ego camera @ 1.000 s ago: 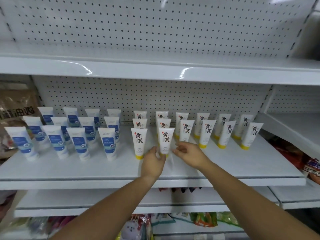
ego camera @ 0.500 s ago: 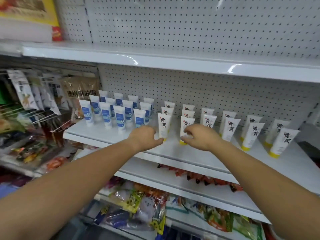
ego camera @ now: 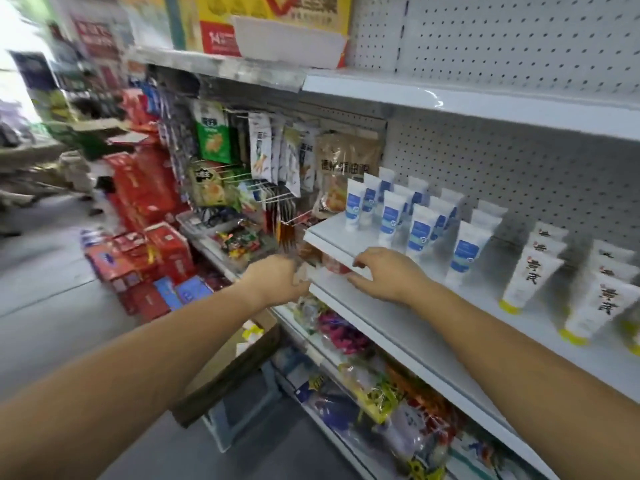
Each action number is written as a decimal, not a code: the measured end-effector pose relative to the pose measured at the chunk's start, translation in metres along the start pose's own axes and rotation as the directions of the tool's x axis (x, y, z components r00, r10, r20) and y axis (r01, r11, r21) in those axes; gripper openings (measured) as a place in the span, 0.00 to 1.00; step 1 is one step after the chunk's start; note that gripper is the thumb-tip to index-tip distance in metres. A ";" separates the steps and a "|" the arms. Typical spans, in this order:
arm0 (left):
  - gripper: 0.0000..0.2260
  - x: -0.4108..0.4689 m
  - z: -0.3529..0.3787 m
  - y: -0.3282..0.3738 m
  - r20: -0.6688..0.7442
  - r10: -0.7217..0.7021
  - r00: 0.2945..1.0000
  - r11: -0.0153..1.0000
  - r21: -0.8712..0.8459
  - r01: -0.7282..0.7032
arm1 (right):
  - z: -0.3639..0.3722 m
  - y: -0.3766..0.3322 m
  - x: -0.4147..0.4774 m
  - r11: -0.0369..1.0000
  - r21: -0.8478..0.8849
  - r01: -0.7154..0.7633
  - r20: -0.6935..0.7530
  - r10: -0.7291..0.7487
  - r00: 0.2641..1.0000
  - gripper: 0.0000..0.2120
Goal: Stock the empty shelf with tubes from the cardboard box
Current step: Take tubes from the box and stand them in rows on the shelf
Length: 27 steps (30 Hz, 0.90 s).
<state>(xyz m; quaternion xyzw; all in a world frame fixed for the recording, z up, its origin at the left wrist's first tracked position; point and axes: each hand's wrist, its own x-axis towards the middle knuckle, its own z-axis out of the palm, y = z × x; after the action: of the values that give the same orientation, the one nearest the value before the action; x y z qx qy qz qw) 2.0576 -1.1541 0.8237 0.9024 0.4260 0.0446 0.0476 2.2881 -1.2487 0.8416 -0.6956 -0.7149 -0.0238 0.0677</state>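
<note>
Light: bright, even; blown out top left
Glare: white streak on upper shelf edge [ego camera: 439,100]
Shadows: soft grey beside tubes [ego camera: 420,231]
Blur: motion smear across left side

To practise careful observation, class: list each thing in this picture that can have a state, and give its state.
blue-label tubes: upright on the shelf
yellow-capped tubes: upright, caps down
cardboard box: open, on the floor
left hand: blurred, grip unclear
right hand: fingers loosely curled, holding nothing
</note>
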 end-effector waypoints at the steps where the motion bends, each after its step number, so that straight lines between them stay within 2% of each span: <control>1: 0.26 -0.003 0.001 -0.021 0.008 -0.023 1.000 1.000 -0.005 0.023 | 0.009 -0.016 0.020 1.000 0.013 0.021 0.014 -0.021 1.000 0.22; 6: 0.24 -0.011 0.024 -0.129 0.027 -0.175 0.984 0.985 0.018 0.174 | 0.063 -0.094 0.110 0.983 0.069 0.168 0.118 -0.175 0.977 0.22; 13: 0.25 -0.007 0.075 -0.250 0.115 -0.267 0.957 0.963 0.064 0.261 | 0.145 -0.151 0.184 0.962 0.137 0.238 0.199 -0.262 0.944 0.25; 19: 0.21 0.008 0.131 -0.298 0.205 -0.305 0.930 0.951 0.023 0.307 | 0.207 -0.161 0.234 0.949 0.144 0.282 0.297 -0.313 0.902 0.21; 27: 0.21 0.049 0.231 -0.341 0.343 -0.360 0.868 0.922 -0.013 0.387 | 0.321 -0.143 0.311 0.931 0.280 0.235 0.438 -0.342 0.832 0.22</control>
<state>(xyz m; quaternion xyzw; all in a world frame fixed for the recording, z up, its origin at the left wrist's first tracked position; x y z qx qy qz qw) 1.8559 -0.9115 0.5547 0.7946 0.5758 -0.1017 0.1633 2.1183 -0.9042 0.5731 -0.5516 -0.8045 0.2163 -0.0411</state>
